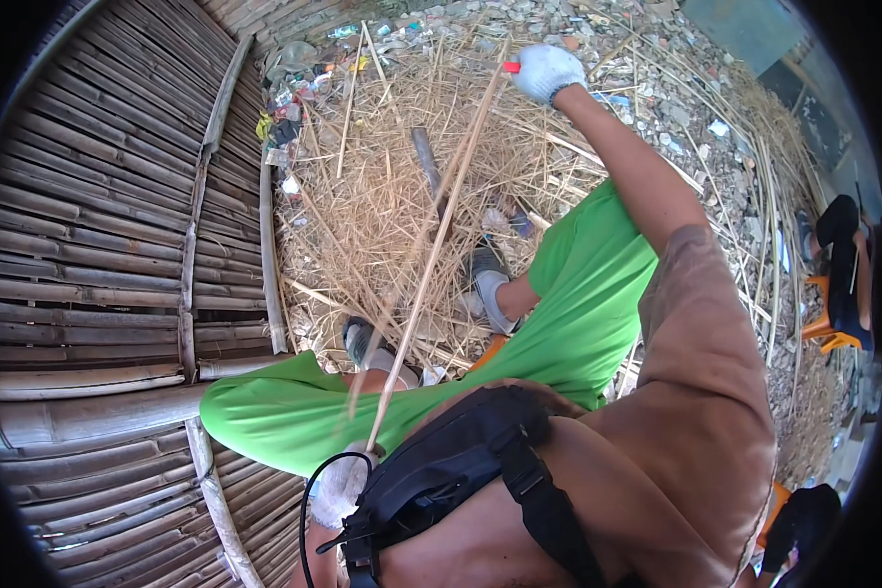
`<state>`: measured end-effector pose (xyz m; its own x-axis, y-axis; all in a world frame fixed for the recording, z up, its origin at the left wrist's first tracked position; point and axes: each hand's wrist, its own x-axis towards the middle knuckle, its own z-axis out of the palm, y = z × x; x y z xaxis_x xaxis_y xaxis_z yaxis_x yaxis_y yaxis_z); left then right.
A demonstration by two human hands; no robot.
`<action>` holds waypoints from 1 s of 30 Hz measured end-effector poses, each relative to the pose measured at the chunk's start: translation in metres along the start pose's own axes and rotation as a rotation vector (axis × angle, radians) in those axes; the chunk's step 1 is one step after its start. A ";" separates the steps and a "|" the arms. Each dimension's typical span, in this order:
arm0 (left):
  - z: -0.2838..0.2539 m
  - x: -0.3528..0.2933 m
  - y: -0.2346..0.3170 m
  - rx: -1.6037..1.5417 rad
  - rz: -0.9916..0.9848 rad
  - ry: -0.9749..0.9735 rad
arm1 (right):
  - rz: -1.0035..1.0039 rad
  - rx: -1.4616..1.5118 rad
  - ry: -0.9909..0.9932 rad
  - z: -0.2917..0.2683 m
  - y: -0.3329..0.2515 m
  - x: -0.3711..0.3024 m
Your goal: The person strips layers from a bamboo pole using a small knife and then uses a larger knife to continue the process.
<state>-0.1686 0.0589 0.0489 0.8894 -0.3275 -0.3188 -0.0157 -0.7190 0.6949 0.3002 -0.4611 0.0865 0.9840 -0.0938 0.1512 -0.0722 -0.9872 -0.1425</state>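
My left hand (343,487), in a white glove, is low in the view beside the black bag, closed round the near end of a long bamboo strip (423,294). The strip slants up and away between my legs, its far part blurred and doubled. My right arm is stretched out far ahead. At its end my right hand (547,73), in a white glove, is closed on a red-handled tool, apparently a knife (512,68); its thin blade barely shows. The strip's far tip lies close beside this tool; I cannot tell whether they touch.
Dry shavings (363,176) cover the ground, and a short dark wooden piece (426,162) stands among them. A bamboo slat wall (98,245) lines the left. Rubble (676,98) and long strips lie on the right. A black bag (451,451) hangs across my body. Other people sit at far right.
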 end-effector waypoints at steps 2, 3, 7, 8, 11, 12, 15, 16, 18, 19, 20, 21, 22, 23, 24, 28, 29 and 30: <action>-0.001 -0.010 0.009 -0.144 -0.117 -0.007 | -0.034 -0.081 0.058 0.002 0.010 0.016; -0.001 -0.012 0.015 -0.216 -0.176 -0.015 | -0.020 -0.091 0.065 0.006 0.017 0.020; -0.008 -0.015 0.020 -0.302 -0.124 0.084 | 0.079 0.007 0.086 0.010 0.036 0.049; -0.008 -0.017 0.017 -0.200 -0.104 0.072 | 0.132 0.009 0.071 0.010 0.056 0.049; -0.005 -0.019 0.000 0.024 -0.034 0.054 | 0.136 -0.013 0.034 0.007 0.082 0.044; 0.001 -0.028 -0.011 0.091 -0.028 0.077 | 0.080 -0.002 0.039 0.011 0.062 0.040; 0.018 -0.032 -0.050 0.274 0.048 0.098 | 0.056 -0.035 0.029 0.015 0.044 0.022; 0.016 -0.029 -0.045 0.293 0.078 0.106 | 0.053 -0.019 0.023 0.018 0.041 0.023; 0.012 -0.029 -0.033 0.281 0.155 0.105 | 0.061 -0.035 0.024 0.016 0.046 0.024; 0.001 -0.022 -0.011 0.241 0.017 0.025 | 0.071 -0.067 0.029 0.013 0.060 0.026; -0.006 -0.006 0.013 0.184 -0.108 -0.064 | 0.093 -0.063 0.078 0.017 0.084 0.033; -0.010 -0.004 0.027 0.148 -0.237 -0.138 | 0.113 -0.036 0.140 0.022 0.098 0.037; -0.005 -0.009 0.005 0.237 -0.071 -0.083 | 0.097 -0.050 0.181 0.025 0.102 0.043; -0.003 -0.010 0.000 0.153 -0.048 -0.036 | 0.088 -0.066 0.216 0.030 0.105 0.044; -0.001 -0.009 -0.005 0.069 -0.022 0.008 | 0.081 -0.083 0.252 0.032 0.110 0.047; -0.012 0.002 0.005 0.113 -0.008 -0.037 | 0.137 -0.039 0.236 0.031 0.103 0.042; -0.015 0.005 0.012 0.113 0.001 -0.038 | 0.178 -0.051 0.223 0.031 0.106 0.043; -0.017 0.006 0.020 0.114 0.010 -0.038 | 0.219 -0.061 0.209 0.032 0.110 0.043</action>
<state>-0.1557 0.0526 0.0717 0.8709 -0.3568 -0.3379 -0.0784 -0.7797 0.6212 0.3398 -0.5699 0.0460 0.8895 -0.3237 0.3225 -0.2951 -0.9458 -0.1355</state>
